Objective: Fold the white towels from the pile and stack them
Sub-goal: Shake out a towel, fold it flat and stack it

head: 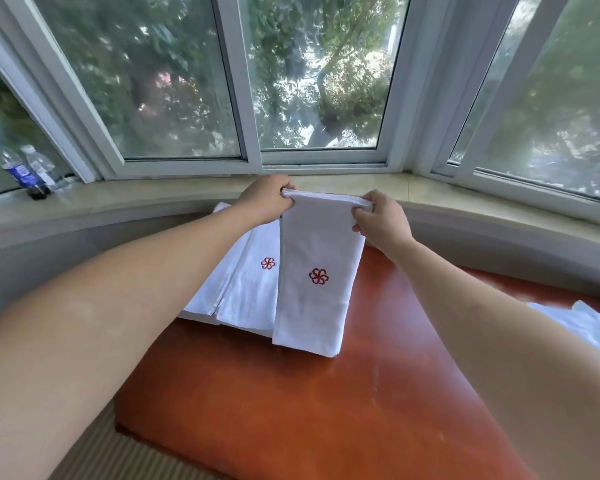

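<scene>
A white towel with a red flower logo hangs folded into a long strip above the red-brown table. My left hand pinches its top left corner and my right hand pinches its top right corner. The strip's lower end touches the table. Behind it to the left lies a stack of folded white towels, the top one showing the same red logo. More white towel cloth lies at the table's right edge, partly hidden by my right arm.
A stone window sill curves behind the table under a bay window. Two plastic bottles stand on the sill at far left. Striped carpet shows at the lower left, beside the table's edge.
</scene>
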### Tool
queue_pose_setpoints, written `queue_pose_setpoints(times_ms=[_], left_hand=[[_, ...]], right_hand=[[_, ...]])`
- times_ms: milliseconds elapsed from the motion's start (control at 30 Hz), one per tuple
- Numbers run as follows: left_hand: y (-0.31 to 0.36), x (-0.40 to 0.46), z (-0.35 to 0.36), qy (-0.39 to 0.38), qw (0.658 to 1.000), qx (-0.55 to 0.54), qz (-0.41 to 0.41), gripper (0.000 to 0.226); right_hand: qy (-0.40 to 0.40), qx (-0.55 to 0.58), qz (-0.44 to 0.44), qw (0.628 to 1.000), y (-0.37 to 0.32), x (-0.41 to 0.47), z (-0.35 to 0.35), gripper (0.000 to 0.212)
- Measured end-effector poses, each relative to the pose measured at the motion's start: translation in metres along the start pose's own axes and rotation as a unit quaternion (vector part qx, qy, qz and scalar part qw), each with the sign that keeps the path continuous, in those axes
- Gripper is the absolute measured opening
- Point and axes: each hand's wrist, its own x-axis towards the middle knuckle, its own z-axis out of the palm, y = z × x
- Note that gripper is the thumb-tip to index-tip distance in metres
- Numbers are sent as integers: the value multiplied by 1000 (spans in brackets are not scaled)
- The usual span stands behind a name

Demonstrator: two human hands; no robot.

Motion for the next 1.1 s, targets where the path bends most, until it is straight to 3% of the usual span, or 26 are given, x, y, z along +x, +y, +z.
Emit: queue_pose_setpoints(times_ms=[300, 467, 800, 1100], left_hand=[[-38, 87, 41, -12, 999, -34, -11, 15], [-64, 137, 75, -55, 996, -66, -32, 18], [-117, 249, 180, -145, 986, -74, -47, 20], [-178, 291, 255, -153, 981, -76, -94, 23]], right_hand=[[24, -6, 27, 999, 28, 71, 33, 16], [17, -23, 67, 997, 51, 112, 56, 20], [20, -65, 151, 986, 149, 211, 109, 22], [-22, -80, 153, 985, 222, 271, 166, 23]])
